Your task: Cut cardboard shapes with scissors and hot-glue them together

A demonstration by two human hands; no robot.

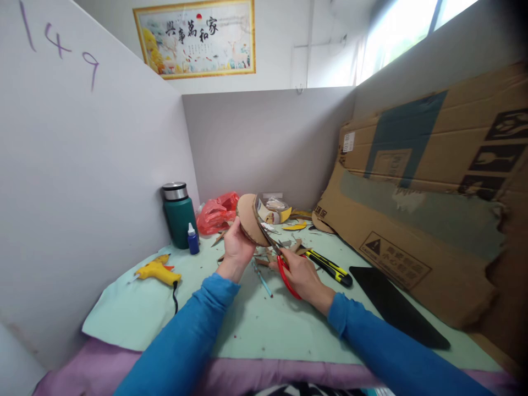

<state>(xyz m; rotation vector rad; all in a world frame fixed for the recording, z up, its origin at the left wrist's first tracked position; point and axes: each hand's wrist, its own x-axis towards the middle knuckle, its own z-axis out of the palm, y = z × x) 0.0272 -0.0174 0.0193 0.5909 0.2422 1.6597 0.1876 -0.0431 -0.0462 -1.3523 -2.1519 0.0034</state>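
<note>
Cardboard (pixel 249 218) is leaning in grasp of left hand (pixel 239 243). Right hand (pixel 302 273) is gripping scissors (pixel 282 270), blades pointing up-left along the cardboard's right edge.

One pair scissors (pixel 284 275), one cutter (pixel 330 268), one glue gun (pixel 160 271), one flask (pixel 179 217), one small bottle (pixel 193 243).

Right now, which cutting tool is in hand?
The red-handled scissors, in the right hand; the yellow-and-black utility knife lies on the table.

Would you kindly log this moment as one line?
left hand: rounded cardboard | right hand: red-handled scissors at cardboard edge | nearby: cutter
</note>
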